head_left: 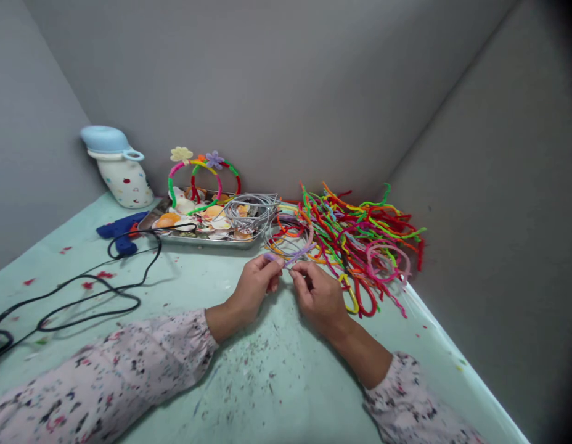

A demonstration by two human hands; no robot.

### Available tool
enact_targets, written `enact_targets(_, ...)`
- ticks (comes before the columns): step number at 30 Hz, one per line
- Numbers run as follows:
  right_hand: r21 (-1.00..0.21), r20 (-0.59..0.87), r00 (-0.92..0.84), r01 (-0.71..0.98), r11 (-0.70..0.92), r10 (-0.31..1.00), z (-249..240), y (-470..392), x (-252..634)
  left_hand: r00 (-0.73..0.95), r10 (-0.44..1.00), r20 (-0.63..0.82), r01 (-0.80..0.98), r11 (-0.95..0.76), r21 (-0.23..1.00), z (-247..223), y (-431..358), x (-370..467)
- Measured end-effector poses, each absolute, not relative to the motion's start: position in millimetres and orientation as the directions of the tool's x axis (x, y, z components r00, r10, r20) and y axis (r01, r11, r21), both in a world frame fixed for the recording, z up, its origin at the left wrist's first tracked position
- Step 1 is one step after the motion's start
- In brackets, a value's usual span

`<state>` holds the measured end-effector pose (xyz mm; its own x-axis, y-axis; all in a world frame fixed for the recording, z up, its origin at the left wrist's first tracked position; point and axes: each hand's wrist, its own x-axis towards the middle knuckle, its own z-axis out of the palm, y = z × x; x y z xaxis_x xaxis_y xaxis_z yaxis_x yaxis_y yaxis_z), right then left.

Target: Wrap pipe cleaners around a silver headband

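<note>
My left hand (253,283) is closed in a pinch on a fuzzy purple pipe cleaner (301,253) at the lower part of a wire hoop (274,242). Pink and purple fuzz covers part of that hoop; bare silvery wire shows elsewhere on it. Close beside it, the thumb and forefinger of my right hand (318,299) pinch the end of a thin grey wire. A small gap separates the two hands. My fingers hide where the wire and the pipe cleaner meet.
Behind my hands, a metal tray (207,242) holds shells, a coil of silver wire (251,211) and colourful flower-topped hoops (195,179). Loose pipe cleaners (360,225) and scissors (365,297) lie right. At left are a blue glue gun (122,228), its black cord (96,290) and a bottle (124,176).
</note>
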<state>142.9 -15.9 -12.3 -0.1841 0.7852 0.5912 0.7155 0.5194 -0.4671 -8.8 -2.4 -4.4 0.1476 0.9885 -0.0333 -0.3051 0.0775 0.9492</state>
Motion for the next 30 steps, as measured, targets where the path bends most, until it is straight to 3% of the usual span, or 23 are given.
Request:
enact_targets(21,-0.439,0.643,-0.207,0.69,0.576,0.737,-13,-14,142,0.159,0.987,-0.01,-0.348,0.066,0.935,-6,0,-9)
enact_targets(30,-0.319,0.687,-0.242,0.746,0.584,0.685,-4,-13,143,0.147,0.988,-0.044,-0.391,0.099,0.915,-6,1,-9)
